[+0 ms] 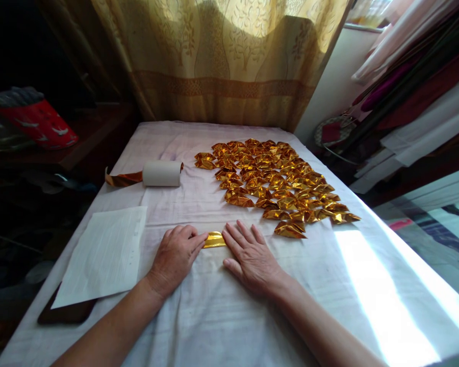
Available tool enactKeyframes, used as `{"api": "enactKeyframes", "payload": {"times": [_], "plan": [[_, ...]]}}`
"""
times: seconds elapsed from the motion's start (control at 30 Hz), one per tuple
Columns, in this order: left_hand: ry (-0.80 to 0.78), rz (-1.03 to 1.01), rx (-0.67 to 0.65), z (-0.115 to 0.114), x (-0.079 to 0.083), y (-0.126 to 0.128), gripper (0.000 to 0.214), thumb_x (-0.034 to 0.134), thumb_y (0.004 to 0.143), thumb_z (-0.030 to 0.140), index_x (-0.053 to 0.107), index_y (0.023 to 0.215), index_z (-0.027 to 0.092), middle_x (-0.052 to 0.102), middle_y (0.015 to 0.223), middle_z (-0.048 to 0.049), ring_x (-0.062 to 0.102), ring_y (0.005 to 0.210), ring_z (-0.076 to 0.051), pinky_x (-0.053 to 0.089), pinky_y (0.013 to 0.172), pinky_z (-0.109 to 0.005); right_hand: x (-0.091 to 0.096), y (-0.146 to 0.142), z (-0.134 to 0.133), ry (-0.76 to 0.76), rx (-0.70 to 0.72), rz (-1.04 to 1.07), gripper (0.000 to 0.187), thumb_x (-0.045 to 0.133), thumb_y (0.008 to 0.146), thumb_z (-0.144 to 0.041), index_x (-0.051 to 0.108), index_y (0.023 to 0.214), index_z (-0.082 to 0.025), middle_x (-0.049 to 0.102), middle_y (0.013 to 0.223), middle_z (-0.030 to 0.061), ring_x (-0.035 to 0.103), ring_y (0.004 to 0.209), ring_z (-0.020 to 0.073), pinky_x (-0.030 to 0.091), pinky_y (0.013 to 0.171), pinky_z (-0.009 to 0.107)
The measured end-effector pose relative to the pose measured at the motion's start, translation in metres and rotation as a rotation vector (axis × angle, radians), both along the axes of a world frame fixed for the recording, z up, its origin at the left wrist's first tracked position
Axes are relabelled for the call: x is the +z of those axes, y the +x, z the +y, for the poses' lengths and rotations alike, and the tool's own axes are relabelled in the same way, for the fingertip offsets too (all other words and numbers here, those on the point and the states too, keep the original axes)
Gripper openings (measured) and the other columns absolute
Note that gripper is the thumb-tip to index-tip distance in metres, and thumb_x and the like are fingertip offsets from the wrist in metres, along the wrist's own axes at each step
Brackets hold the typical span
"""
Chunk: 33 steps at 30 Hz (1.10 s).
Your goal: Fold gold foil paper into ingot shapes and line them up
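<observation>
A small flat folded strip of gold foil paper (214, 240) lies on the white cloth between my hands. My left hand (178, 253) is closed, its thumb and fingertips pressed on the strip's left end. Over the right end rests my right hand (251, 257), flat with the fingers stretched out and the thumb apart. Beyond my right hand, several rows of folded gold foil ingots (286, 191) cover the far right part of the table. The nearest ingot (290, 229) sits a little to the right of my right fingertips.
A white cardboard tube (161, 174) with a foil strip (124, 179) stuck through it lies at the far left. White paper sheets (103, 250) partly cover a dark phone-like object (67, 312). A curtain (229, 66) hangs behind the cloth-covered table (229, 326). Clothes (432, 112) hang at right.
</observation>
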<state>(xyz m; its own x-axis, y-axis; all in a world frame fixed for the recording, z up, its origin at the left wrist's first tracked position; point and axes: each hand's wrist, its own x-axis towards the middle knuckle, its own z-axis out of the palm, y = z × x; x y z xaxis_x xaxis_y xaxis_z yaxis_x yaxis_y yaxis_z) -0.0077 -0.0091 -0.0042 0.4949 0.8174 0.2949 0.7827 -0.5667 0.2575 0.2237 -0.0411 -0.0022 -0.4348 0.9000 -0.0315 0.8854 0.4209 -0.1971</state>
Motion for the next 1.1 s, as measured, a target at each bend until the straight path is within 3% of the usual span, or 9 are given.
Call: {"api": "enactKeyframes", "payload": {"times": [0.17,0.4,0.53,0.67,0.87,1.1], "plan": [[0.027,-0.059,-0.08,0.001,0.001,-0.016,0.023,0.051,0.098,0.026,0.072,0.108,0.026,0.066,0.091,-0.0019,0.057,0.084,-0.017,0.042,0.076,-0.031,0.0,0.011,-0.003,-0.029,-0.023,-0.027,0.062,0.042,0.098,-0.059,0.034,0.153,-0.03,0.025,0.161,0.0065,0.017,0.15,0.0318,0.016,0.119,0.057],[0.08,0.072,-0.111,-0.01,0.011,-0.027,0.028,0.044,0.101,0.029,0.071,0.109,0.025,0.068,0.093,-0.0022,0.06,0.085,-0.019,0.044,0.076,-0.032,0.002,0.009,-0.002,-0.044,-0.02,-0.026,0.063,0.04,0.098,-0.061,0.032,0.154,-0.031,0.021,0.163,0.0059,0.017,0.151,0.0309,0.014,0.12,0.057],[0.028,0.075,-0.037,-0.008,0.019,-0.018,0.029,0.046,0.1,0.037,0.072,0.095,0.023,0.068,0.089,-0.002,0.062,0.079,-0.017,0.045,0.074,-0.031,0.0,0.009,-0.002,-0.037,-0.019,-0.011,0.063,0.04,0.098,-0.06,0.032,0.154,-0.031,0.02,0.163,0.0064,0.015,0.151,0.0305,0.013,0.12,0.057],[-0.068,0.075,0.049,-0.002,0.027,0.003,0.024,0.056,0.096,0.041,0.069,0.104,0.023,0.069,0.096,-0.0026,0.063,0.083,-0.018,0.046,0.075,-0.029,-0.003,0.01,-0.003,-0.003,-0.018,0.021,0.062,0.044,0.098,-0.058,0.033,0.153,-0.032,0.021,0.163,0.0084,0.017,0.151,0.0309,0.014,0.119,0.058],[-0.209,0.132,0.058,0.009,0.036,0.03,0.024,0.066,0.089,0.041,0.07,0.106,0.025,0.069,0.094,-0.002,0.063,0.088,-0.02,0.046,0.076,-0.031,-0.005,0.01,-0.004,0.039,-0.014,0.054,0.062,0.046,0.097,-0.058,0.037,0.152,-0.031,0.025,0.161,0.0118,0.021,0.15,0.0317,0.018,0.118,0.058],[-0.296,0.156,0.026,0.018,0.042,0.036,0.02,0.069,0.086,0.034,0.072,0.106,0.032,0.065,0.089,-0.0008,0.062,0.086,-0.02,0.043,0.074,-0.03,-0.004,0.011,-0.004,0.04,-0.011,0.065,0.063,0.045,0.097,-0.059,0.037,0.152,-0.03,0.026,0.161,0.0134,0.021,0.15,0.0322,0.018,0.118,0.059]]}}
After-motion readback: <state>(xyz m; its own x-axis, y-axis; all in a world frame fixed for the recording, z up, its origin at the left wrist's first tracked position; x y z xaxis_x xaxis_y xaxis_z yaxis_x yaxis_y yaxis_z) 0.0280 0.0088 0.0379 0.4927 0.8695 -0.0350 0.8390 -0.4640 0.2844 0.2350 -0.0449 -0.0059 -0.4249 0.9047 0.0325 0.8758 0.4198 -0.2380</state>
